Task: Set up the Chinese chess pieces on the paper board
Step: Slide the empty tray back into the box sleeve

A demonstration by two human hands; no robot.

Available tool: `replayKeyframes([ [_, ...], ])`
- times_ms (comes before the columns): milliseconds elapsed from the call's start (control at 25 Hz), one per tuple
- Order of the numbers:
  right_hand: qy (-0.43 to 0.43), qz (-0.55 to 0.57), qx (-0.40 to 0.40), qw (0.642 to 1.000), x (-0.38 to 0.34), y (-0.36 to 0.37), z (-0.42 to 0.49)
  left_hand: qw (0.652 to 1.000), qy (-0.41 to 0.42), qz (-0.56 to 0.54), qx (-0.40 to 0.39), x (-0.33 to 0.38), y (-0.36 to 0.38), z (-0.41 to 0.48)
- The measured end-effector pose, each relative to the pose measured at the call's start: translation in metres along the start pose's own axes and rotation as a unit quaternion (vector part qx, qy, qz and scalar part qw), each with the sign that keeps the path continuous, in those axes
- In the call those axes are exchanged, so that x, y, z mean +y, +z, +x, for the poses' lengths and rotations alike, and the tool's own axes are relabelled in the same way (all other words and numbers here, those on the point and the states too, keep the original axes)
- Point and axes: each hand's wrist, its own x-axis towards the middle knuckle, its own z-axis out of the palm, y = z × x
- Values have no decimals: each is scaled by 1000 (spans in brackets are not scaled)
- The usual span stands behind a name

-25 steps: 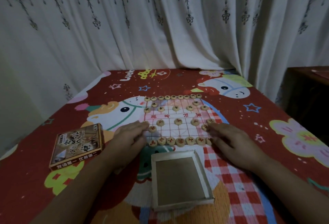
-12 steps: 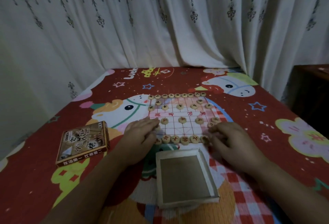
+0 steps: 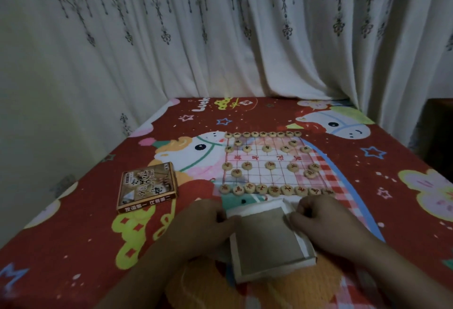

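The paper board [image 3: 269, 159] lies in the middle of the table with round wooden chess pieces [image 3: 275, 189] standing in rows along its near and far edges and several between. Just in front of it sits an empty white cardboard box tray [image 3: 267, 240]. My left hand [image 3: 208, 220] grips the tray's left rim. My right hand [image 3: 318, 218] grips its right rim near the far corner, fingers curled over the edge.
The printed box lid [image 3: 147, 187] lies to the left of the board. A red cartoon-patterned cloth [image 3: 73, 235] covers the table. White curtains [image 3: 220, 39] hang right behind the table, and a dark cabinet [image 3: 438, 132] stands at the right.
Both hands have pulled back from the near row of pieces on the board and taken hold of the empty tray's sides. The camera view has tilted a little.
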Motion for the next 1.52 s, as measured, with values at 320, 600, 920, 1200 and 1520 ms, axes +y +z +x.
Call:
replayKeyframes([
  [320, -41, 59, 27, 997, -47, 33, 6, 980, -85, -110, 142, -35, -42, -17],
  [600, -70, 54, 23, 996, -81, 67, 30, 928, -323, 58, 176, -153, -72, -5],
  [920, -74, -36, 7, 997, -108, 88, 50, 926, -279, -87, 238, -146, -44, 12],
  [1200, -80, -79, -2, 994, -115, 99, 51, 867, -205, -320, 322, -141, -33, 21],
  [1520, -94, -100, -9, 991, -125, 97, 53, 927, -273, -65, 251, -160, -44, 25],
])
